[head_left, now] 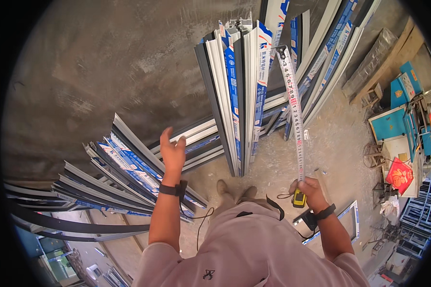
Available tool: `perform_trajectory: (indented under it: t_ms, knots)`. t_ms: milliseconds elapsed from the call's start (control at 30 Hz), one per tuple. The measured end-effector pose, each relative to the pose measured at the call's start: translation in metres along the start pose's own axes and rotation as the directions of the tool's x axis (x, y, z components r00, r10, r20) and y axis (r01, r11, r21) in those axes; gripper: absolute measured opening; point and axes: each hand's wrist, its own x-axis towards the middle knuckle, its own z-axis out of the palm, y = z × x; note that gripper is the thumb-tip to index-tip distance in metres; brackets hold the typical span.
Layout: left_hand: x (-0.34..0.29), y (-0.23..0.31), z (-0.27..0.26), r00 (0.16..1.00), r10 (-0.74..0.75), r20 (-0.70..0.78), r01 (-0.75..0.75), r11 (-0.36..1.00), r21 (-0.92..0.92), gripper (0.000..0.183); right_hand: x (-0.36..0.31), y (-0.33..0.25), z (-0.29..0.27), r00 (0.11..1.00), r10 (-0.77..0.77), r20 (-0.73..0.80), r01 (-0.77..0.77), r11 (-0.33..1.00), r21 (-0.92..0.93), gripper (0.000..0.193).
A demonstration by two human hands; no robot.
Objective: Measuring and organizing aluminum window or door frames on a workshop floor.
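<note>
My right hand grips a yellow and black tape measure. Its white blade is drawn out and runs up and slightly left, with the hooked end near the upright profiles. In front of me stands a bundle of metal window-frame profiles, grey and black with blue printed film, leaning on the wall. Raised to the left of that bundle, my left hand has its fingers apart and holds nothing. Close by it are more profiles leaning in a fanned row. A dark band circles each wrist.
A grey wall rises ahead. Long profiles lean at the upper right, near a wrapped bundle. Blue machines and a red cloth-like item are far right. A frame lies on the floor behind my right arm.
</note>
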Motion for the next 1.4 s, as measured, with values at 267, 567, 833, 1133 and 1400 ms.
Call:
perform_trajectory:
  t_ms: [267,567,833,1133,1400]
  knots:
    - [0.089,0.178,0.049,0.893,0.444,-0.076,-0.448,0.892,-0.05,0.069,-0.019,0.028,-0.017,0.999,-0.002,-0.041,0.004,0.999,0.053,0.041]
    - [0.123,0.187,0.07,0.95,0.299,0.09,-0.294,0.954,-0.059,0.061,-0.045,0.055,-0.028,0.994,0.021,-0.108,-0.016,0.998,0.054,0.046]
    - [0.137,0.157,0.051,0.914,0.388,0.117,-0.352,0.903,-0.245,0.052,-0.037,0.048,-0.02,0.997,-0.005,-0.081,0.008,0.999,0.043,0.043]
    - [0.055,0.158,-0.004,0.876,0.371,0.309,-0.118,0.784,-0.609,0.063,-0.028,0.036,-0.012,1.0,-0.023,-0.005,0.023,0.998,0.052,0.037]
    - [-0.017,0.107,0.025,0.789,0.25,0.561,0.146,0.81,-0.567,0.064,-0.03,0.024,-0.008,0.995,-0.083,0.053,0.078,0.992,0.1,0.039]
